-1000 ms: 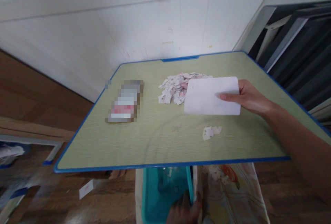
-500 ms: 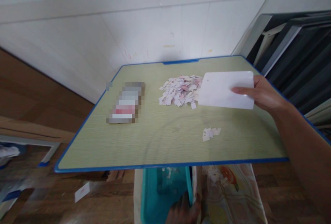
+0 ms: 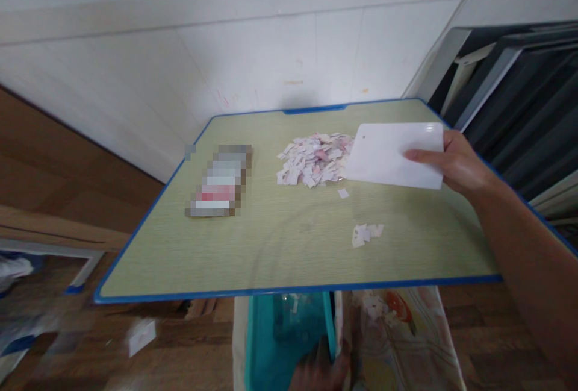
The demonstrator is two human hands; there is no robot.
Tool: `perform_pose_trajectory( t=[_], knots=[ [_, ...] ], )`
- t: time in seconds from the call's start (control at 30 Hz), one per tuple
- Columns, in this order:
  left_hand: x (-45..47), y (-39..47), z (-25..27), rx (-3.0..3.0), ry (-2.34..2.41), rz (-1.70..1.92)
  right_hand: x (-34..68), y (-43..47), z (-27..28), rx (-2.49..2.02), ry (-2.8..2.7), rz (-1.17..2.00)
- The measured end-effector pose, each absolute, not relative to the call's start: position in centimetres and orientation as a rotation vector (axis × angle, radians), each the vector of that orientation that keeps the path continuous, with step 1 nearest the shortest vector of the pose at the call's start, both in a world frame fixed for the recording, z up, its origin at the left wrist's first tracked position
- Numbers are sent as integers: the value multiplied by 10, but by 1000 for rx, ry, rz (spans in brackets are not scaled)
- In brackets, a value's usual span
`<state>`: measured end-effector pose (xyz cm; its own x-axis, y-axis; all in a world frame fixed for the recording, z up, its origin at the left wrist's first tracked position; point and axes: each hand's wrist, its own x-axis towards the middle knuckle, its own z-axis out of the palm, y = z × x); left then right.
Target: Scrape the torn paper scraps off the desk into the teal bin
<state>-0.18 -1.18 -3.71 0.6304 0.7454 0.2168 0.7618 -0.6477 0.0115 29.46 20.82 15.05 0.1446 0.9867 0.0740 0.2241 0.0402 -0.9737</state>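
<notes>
I see the person's right hand [image 3: 458,162] closed on the right end of a white board [image 3: 392,153], with the thumb lying flat on its face and the other fingers hidden behind. The board is over the right part of the table [image 3: 180,258], and its left end meets the right side of a pile [image 3: 311,159] of paper scraps. I cannot tell if it touches them. This pile lies near the middle of the far edge, which is beside the wall [image 3: 271,53]. One loose scrap [image 3: 343,193] lies just in front of the pile, and a few scraps [image 3: 365,234] lie together closer to the near edge, right of its middle.

Near the left edge of the table there is an item [image 3: 219,180], too blurred for naming.

Below the near edge, the left hand [image 3: 320,370] is at the right rim of a teal bin [image 3: 271,373]. It is dim there, so I cannot tell how tightly its fingers are bent. A patterned cloth [image 3: 397,337] is beside the bin.
</notes>
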Motion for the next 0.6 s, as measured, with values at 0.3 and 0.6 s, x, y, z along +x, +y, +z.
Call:
perform_pose_trajectory(
  t=[0.3,0.6],
  knots=[
    [-2,-10,-35,-2759,-1272,-314,292,210,150,-1487,-1403,938],
    [0,-12,-31,-2783,-1328,-216,297,206,160,-1523,-1545,1046]
  ],
)
